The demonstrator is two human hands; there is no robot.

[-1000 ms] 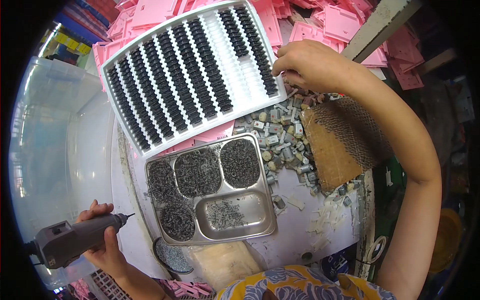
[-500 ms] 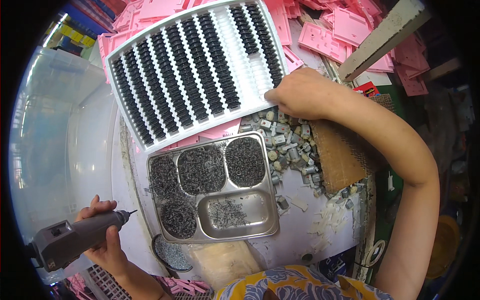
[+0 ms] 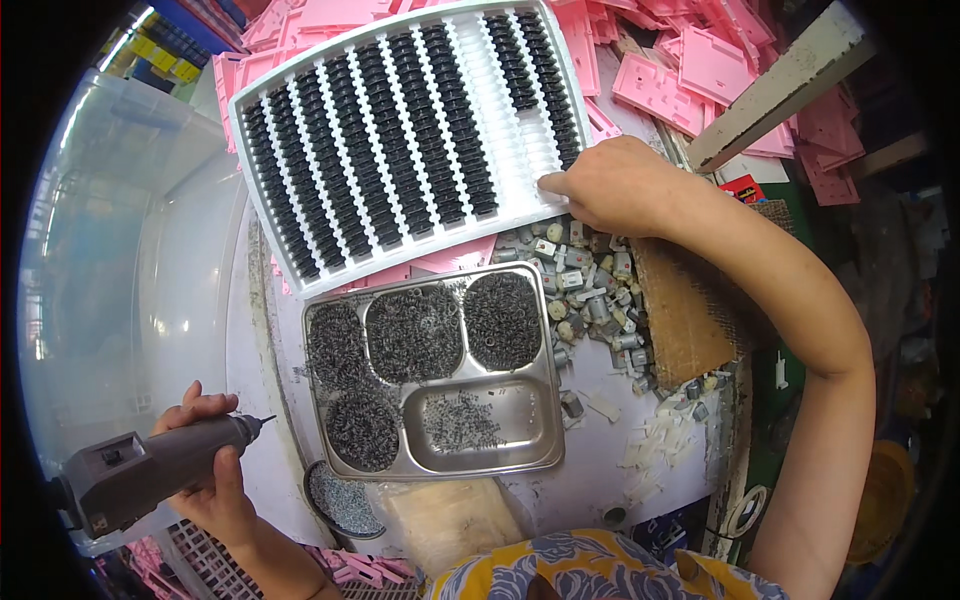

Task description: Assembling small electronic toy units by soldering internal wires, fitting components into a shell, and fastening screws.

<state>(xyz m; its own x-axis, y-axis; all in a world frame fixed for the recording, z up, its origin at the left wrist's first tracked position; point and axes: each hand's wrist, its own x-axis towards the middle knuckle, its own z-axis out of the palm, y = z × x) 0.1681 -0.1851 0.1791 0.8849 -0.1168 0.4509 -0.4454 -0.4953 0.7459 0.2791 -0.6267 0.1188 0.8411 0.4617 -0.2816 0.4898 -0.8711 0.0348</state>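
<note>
My left hand (image 3: 225,505) is closed around a grey electric screwdriver (image 3: 155,475), its thin bit pointing right, over the table's left edge. My right hand (image 3: 620,185) reaches to the lower right corner of a white plastic tray (image 3: 495,120). Its index fingertip rests on the tray's edge and the other fingers are curled; the thumb is hidden. Rows of black ribbed round parts (image 3: 360,140) fill most of the tray, with one bare row and a part-bare row towards the right. Below lies a steel compartment tray (image 3: 530,420) holding many tiny dark pieces and, in one compartment, some silvery ones.
Small grey motors (image 3: 600,300) are heaped beside a cardboard piece (image 3: 685,330). Pink plastic panels (image 3: 655,95) pile up behind, near a painted post (image 3: 780,85). A clear plastic bin (image 3: 120,250) stands left. A dark bowl (image 3: 345,500) and a wrapped packet (image 3: 455,525) lie near me.
The whole view has shifted slightly, so the trays sit a little further right in it. My right hand stays at the tray's corner; my left still holds the screwdriver.
</note>
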